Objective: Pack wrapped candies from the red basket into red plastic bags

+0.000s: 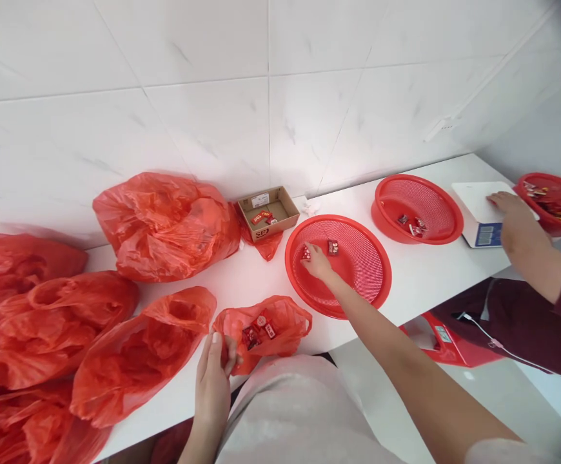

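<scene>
My left hand is closed at the left edge of a red plastic bag, its fingers curled on the bag's rim. Several small red and dark wrapped packets lie inside that bag. Over on the right, my right hand reaches into a red mesh basket. Its fingertips are closed on a small red packet with white marks. Another dark red packet lies in the basket, just right of the fingers.
Full red plastic bags crowd the left. A small cardboard box holds red packets. Rightward stand a second red basket with packets, a white scale-like box under a co-worker's hand, and another filled red basket.
</scene>
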A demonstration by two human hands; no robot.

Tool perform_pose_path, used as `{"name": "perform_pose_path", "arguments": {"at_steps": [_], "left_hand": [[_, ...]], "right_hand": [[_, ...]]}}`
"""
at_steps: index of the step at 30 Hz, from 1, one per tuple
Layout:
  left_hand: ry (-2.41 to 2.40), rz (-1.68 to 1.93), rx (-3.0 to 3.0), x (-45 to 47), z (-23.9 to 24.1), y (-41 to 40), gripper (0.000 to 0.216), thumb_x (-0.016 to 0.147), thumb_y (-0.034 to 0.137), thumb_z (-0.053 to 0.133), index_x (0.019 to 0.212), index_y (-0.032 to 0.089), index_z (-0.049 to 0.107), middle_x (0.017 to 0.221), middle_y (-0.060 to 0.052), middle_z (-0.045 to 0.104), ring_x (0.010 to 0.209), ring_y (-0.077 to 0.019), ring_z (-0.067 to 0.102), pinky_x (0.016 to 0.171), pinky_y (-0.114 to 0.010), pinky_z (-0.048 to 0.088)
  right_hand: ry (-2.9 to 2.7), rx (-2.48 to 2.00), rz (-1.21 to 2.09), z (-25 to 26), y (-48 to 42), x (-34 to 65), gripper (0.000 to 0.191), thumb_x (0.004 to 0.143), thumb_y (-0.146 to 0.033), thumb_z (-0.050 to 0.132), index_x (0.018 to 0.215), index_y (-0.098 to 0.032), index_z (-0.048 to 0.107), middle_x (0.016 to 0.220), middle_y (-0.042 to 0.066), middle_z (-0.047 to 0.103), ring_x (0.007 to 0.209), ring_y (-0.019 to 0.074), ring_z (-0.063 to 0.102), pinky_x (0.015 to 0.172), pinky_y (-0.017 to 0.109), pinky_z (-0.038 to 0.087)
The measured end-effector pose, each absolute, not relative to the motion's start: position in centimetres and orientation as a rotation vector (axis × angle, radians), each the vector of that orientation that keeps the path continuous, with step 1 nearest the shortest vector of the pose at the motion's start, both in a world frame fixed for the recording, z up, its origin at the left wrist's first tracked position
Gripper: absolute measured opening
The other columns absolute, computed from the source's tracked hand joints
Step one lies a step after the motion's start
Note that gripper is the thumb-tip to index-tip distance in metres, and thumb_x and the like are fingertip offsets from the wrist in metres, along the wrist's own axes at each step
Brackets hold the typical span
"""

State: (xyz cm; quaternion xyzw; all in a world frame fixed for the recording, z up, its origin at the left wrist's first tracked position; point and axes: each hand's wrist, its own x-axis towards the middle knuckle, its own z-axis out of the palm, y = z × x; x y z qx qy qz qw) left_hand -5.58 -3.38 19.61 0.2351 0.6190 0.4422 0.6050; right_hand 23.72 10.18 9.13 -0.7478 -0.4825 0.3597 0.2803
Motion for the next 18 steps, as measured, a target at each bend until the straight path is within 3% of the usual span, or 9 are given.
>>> {"name": "perform_pose_path", "arguments": {"at_steps": [3, 5, 8, 11, 14, 18], "left_hand": [[1.463, 1.025, 0.54, -5.5, 19.6, -3.2, 0.042, 0.084, 0.058, 0.057, 0.067, 0.021, 0.049, 0.068, 0.004, 0.047, 0.061, -0.0109, 0.041, 0.06, -0.024, 0.043], [1.47, 1.031, 0.537, -5.5, 19.6, -3.2, 0.042, 0.084, 0.058, 0.056, 0.066, 0.021, 0.048, 0.067, 0.004, 0.047, 0.061, -0.0112, 0.041, 0.06, -0.024, 0.043], [1.46, 1.045, 0.521, -5.7, 19.4, -3.2, 0.042, 0.085, 0.057, 0.056, 0.065, 0.021, 0.047, 0.064, 0.004, 0.044, 0.06, -0.0111, 0.041, 0.06, -0.024, 0.043], [1.452, 1.034, 0.518, -5.7, 19.3, -3.2, 0.042, 0.085, 0.057, 0.056, 0.065, 0.021, 0.048, 0.064, 0.004, 0.044, 0.059, -0.0105, 0.04, 0.06, -0.023, 0.043], [1.43, 1.019, 0.533, -5.5, 19.4, -3.2, 0.042, 0.086, 0.056, 0.055, 0.065, 0.02, 0.048, 0.065, 0.004, 0.044, 0.058, -0.0099, 0.04, 0.061, -0.023, 0.043], [1.404, 1.021, 0.548, -5.3, 19.7, -3.2, 0.04, 0.086, 0.055, 0.056, 0.067, 0.021, 0.048, 0.066, 0.005, 0.044, 0.059, -0.0097, 0.04, 0.06, -0.022, 0.043]], "right_hand": [[-1.297, -2.055, 0.982, 7.4, 10.3, 23.8, 0.055, 0.078, -0.018, 0.061, 0.133, -0.024, 0.054, 0.154, 0.011, 0.036, 0.138, 0.0328, 0.036, 0.107, 0.046, 0.035], [-1.265, -2.05, 1.004, 6.8, 9.9, 23.7, 0.047, 0.082, -0.019, 0.056, 0.129, -0.023, 0.057, 0.15, 0.011, 0.042, 0.137, 0.031, 0.037, 0.106, 0.045, 0.037], [-1.159, -1.999, 1.066, 7.1, 9.2, 23.9, 0.034, 0.086, -0.025, 0.051, 0.119, -0.019, 0.061, 0.134, 0.015, 0.057, 0.125, 0.03, 0.052, 0.101, 0.045, 0.043], [-1.026, -1.878, 1.175, 8.7, 8.2, 24.1, 0.028, 0.09, -0.034, 0.045, 0.106, -0.017, 0.061, 0.112, 0.016, 0.068, 0.104, 0.0262, 0.066, 0.088, 0.04, 0.052], [-0.941, -1.718, 1.276, 11.3, 6.6, 24.0, 0.03, 0.092, -0.042, 0.041, 0.098, -0.019, 0.059, 0.101, 0.012, 0.071, 0.096, 0.0222, 0.07, 0.082, 0.034, 0.056], [-0.758, -1.439, 1.436, 14.9, 4.3, 22.7, 0.032, 0.087, -0.05, 0.054, 0.09, -0.019, 0.06, 0.091, 0.01, 0.073, 0.085, 0.0215, 0.071, 0.074, 0.032, 0.056]]}}
